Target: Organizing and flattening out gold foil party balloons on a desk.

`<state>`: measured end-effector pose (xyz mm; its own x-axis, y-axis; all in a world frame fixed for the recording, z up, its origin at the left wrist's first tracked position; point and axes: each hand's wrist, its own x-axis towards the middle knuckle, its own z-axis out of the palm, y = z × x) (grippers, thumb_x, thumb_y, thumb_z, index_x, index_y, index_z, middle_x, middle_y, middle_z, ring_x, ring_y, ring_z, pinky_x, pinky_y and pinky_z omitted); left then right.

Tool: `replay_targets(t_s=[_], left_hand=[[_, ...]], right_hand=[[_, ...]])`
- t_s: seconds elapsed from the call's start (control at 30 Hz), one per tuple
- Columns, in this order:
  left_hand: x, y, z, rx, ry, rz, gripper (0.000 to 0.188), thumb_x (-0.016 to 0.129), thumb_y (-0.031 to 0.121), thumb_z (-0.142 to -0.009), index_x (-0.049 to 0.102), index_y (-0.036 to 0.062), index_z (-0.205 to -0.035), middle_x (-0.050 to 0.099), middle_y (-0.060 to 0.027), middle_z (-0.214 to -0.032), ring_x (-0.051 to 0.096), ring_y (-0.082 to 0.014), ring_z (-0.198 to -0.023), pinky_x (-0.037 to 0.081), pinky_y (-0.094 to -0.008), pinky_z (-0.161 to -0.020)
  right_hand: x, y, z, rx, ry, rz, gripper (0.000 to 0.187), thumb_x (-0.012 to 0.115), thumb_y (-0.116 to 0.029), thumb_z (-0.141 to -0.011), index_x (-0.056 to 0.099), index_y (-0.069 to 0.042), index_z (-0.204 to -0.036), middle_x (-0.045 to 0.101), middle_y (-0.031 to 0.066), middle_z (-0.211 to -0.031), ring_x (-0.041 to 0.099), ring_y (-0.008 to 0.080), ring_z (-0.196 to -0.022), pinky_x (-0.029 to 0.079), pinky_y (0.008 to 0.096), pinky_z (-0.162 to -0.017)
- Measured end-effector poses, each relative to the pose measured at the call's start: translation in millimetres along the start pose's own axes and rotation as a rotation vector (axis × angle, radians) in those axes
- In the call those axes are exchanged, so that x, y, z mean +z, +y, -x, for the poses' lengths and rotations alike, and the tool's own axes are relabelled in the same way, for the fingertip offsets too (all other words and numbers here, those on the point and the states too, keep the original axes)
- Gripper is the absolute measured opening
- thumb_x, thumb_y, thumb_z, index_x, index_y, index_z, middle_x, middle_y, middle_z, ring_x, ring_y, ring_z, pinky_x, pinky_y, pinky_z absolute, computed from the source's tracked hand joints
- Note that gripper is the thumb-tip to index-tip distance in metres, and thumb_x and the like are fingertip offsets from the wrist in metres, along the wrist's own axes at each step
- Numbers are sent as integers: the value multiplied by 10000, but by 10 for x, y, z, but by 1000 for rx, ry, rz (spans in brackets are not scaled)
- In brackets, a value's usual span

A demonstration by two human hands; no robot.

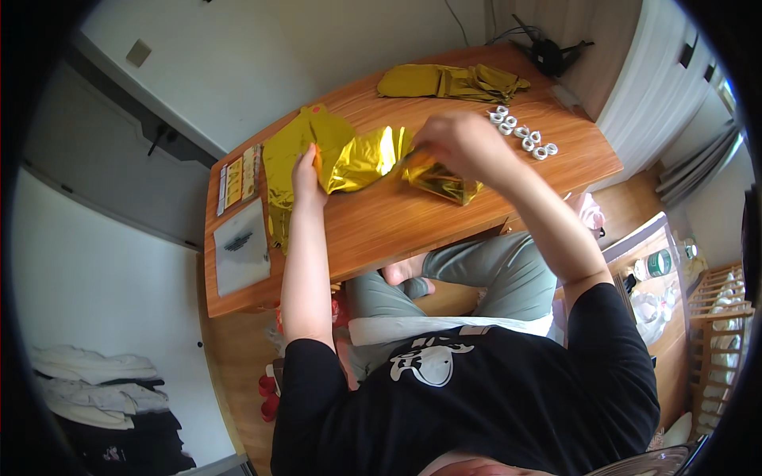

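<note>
A flat, uninflated gold foil balloon [361,163] stretches between my hands above the wooden table. My left hand [308,178] grips its left end, thumb raised along the foil. At the other side my right hand [456,139] is curled on the foil's edge, slightly smeared by motion, its fingertips partly hidden. Part of the shiny foil [444,182] hangs crumpled below my right hand. Beside my left hand, more flat gold foil balloons [290,151] lie spread on the table, one corner bearing an orange-red spot.
A stack of gold foil [444,82] lies at the table's back. Several white ribbon rolls [524,135] sit at the right, near a black router-like device [548,54]. At the left are printed cards [238,181] and a white sheet [242,270] holding thin dark sticks [238,242].
</note>
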<state>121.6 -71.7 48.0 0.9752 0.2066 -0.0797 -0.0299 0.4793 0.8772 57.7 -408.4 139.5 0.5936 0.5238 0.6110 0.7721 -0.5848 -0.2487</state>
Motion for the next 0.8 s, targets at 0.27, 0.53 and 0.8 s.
replay_targets(t_s=[0.27,0.53,0.8], left_hand=[[-21,-152,17,216,99,-298,237,634,198,-1008,622,22,-1165,655,-43,-1096,602,-141,-1034,471,-309,-908],[-212,-272,543,547,165,-783,437,613,245,-1002,494,43,-1371,499,-136,-1404,489,-277,-1279,392,-386,-1077],[195,-262,978,542,163,-1838,578,701,402,-904,516,180,-1404,327,-174,-1575,291,-405,-1451,300,-556,-1156]], right_hand=[[397,-656,993,-104,-104,-49,226,699,-157,-788,755,-173,-1007,642,-17,-955,633,186,-900,503,341,-786],[575,-222,1847,-125,-149,-112,353,763,-253,-789,718,-132,-1117,650,61,-1255,569,268,-1270,446,435,-1063],[-209,627,1694,247,-63,-172,351,777,-178,-835,701,-84,-1165,657,127,-1263,627,342,-1165,510,451,-988]])
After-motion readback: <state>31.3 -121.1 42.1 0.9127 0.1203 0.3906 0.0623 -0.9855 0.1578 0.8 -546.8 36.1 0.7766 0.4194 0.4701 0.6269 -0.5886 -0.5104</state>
